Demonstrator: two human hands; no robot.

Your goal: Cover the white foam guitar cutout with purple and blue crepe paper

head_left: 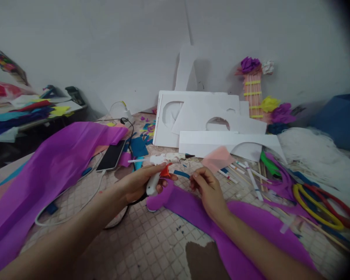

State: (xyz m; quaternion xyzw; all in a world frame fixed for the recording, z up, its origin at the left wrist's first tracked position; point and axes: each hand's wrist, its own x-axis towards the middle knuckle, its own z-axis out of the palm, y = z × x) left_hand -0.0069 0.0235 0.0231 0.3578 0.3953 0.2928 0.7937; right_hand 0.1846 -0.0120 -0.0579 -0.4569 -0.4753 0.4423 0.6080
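Observation:
My left hand is closed around a white hot glue gun with an orange trigger. Its dark nozzle points right, and a clear glue stick sticks out of the back. A thin blue paper strip reaches from near the trigger to my right hand, whose thumb and fingers pinch its end. Below both hands lies a large purple paper-covered shape with a narrow neck and a rounded end; my right forearm crosses over it.
Purple crepe paper and a phone on a white cable lie left. White cut-out boards lean against the wall. Markers, large yellow-and-red-handled scissors and white shredded material sit right. Blue paper scraps lie behind.

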